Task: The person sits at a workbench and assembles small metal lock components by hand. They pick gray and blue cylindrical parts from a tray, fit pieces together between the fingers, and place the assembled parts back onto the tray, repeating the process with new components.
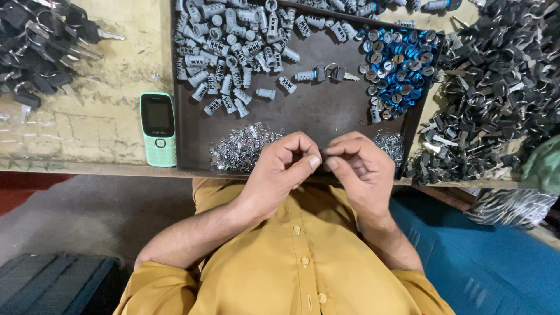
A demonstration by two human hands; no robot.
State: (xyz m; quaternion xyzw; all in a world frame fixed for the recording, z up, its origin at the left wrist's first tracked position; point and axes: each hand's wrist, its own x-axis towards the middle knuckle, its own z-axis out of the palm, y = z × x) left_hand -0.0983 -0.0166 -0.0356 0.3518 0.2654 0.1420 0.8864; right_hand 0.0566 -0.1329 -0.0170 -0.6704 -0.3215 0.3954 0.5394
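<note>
Left hand [287,165], right hand [357,165] pinch tiny part.

We see bare tray floor [318,108] mid-tray, open for passage. Grey cylinders [233,52] crowd upper left, blue caps [399,67] right, pin heap [242,149] near edge.

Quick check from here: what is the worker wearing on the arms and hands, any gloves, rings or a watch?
Left hand and right hand are bare: no gloves, rings or watch visible. Both forearms are uncovered, with the mustard-yellow shirt sleeves rolled up near the elbows. The shirt has small matching buttons down its front.
</note>
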